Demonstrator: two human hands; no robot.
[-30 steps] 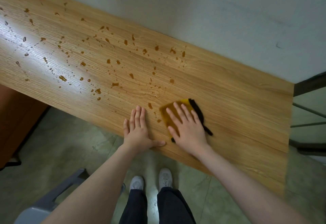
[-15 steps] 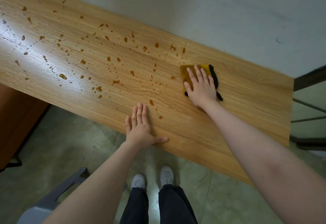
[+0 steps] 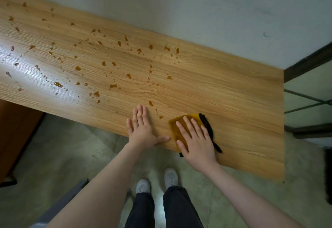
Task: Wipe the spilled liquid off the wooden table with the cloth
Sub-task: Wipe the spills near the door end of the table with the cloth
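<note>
Brown droplets of spilled liquid (image 3: 58,84) speckle the wooden table (image 3: 224,91) from its far left end to roughly its middle, thickest between the far edge along the wall and the near edge, with a pale glare of light over the left stretch. A few stray drops sit near the near edge, just beyond the left hand (image 3: 142,129). That hand lies flat and empty on the tabletop at the near edge, palm down, fingers together and pointing toward the wall, thumb stretched out to the right along the edge. Just beside the thumb tip, the right hand (image 3: 195,141) presses palm down on a yellow cloth (image 3: 177,126) with a black border, fingers spread wide across it, not gripping. The cloth lies flat on the table at the near edge, right of centre, its yellow corner showing left of the fingers and its black trim showing to the right of the hand. The right end of the table looks dry. Below the edge, white shoes (image 3: 142,185) stand on a tiled floor.
</note>
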